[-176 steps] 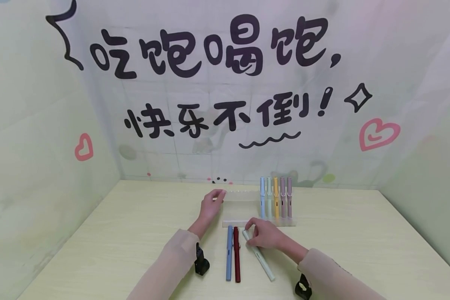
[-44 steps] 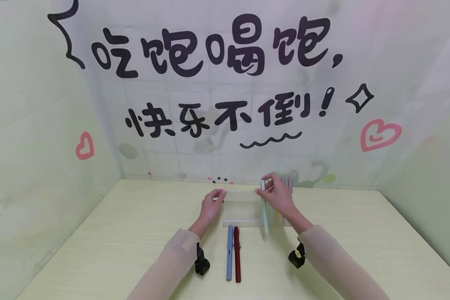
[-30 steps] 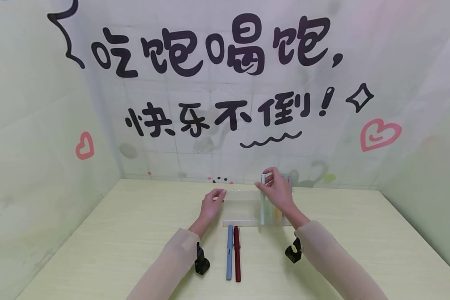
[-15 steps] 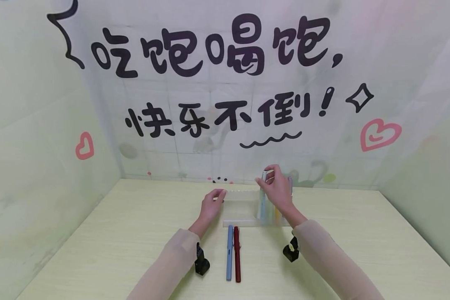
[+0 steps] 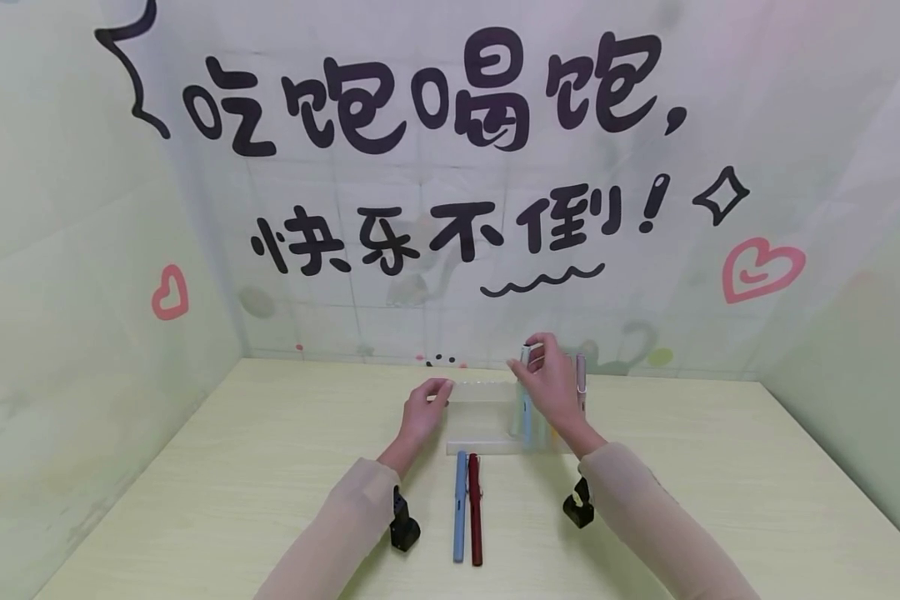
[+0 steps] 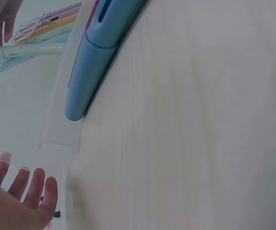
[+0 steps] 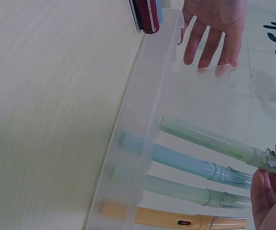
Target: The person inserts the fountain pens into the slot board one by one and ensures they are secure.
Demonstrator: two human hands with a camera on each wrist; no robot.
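Note:
My left hand (image 5: pixel 420 414) grips the upper left corner of a translucent pen stand (image 5: pixel 483 421), its fingers showing behind the back panel in the right wrist view. My right hand (image 5: pixel 555 383) pinches a pale green pen (image 7: pixel 209 141) by its cap end. This pen leans in the stand's direction, its lower end right at the front lip. Beside it in the stand are a light blue pen (image 7: pixel 181 160), a second pale green pen (image 7: pixel 176 189) and an orange pen (image 7: pixel 166 216). Purple pens (image 5: pixel 581 375) stand at the right end, partly hidden by my right hand.
On the table (image 5: pixel 270 500), in front of the stand, lie a blue pen (image 5: pixel 459 508) and a dark red pen (image 5: pixel 476 508), side by side. A printed cloth wall (image 5: pixel 390 325) rises behind the stand, with further walls at both sides.
The right hand took the pale green pen off the table and brought it upright to the stand, left of the light blue pen. Lately the hand shifted only slightly. The left hand stayed put.

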